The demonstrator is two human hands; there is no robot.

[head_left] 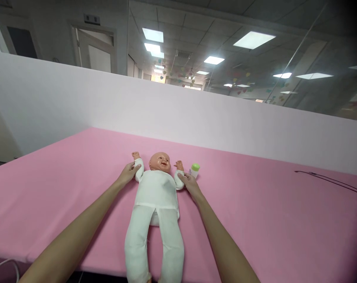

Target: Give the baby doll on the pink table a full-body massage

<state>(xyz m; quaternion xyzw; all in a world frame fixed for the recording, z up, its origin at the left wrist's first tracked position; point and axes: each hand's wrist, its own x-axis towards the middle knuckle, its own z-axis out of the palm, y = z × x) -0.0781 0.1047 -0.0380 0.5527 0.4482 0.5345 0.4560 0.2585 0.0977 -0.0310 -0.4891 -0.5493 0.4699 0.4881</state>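
Glossy, bald plastic-headed doll with white cloth body (157, 192), face up, legs at near edge of smooth pink cloth-covered surface (249, 220). Left hand (127, 173) and right hand (191, 184) reach forward, arms angled inward, fingers pinching its soft, bent sleeves; squat green-capped white bottle (194, 170) beside right hand.

In front of you, pink cloth (255, 220) covers the counter, and on it you have a small whitish bottle (193, 171) with a green cap (195, 166). To your right, a thin dark cord (332, 179) runs out of view; at your lower left, a pale cable (11, 261) curves by the cloth's near edge. Behind the counter you face a low white wall (213, 122). Above it, you see bright ceiling lights (254, 39), small colored decorations (193, 74) and, toward your left, a door (97, 51) below a sign (91, 19).
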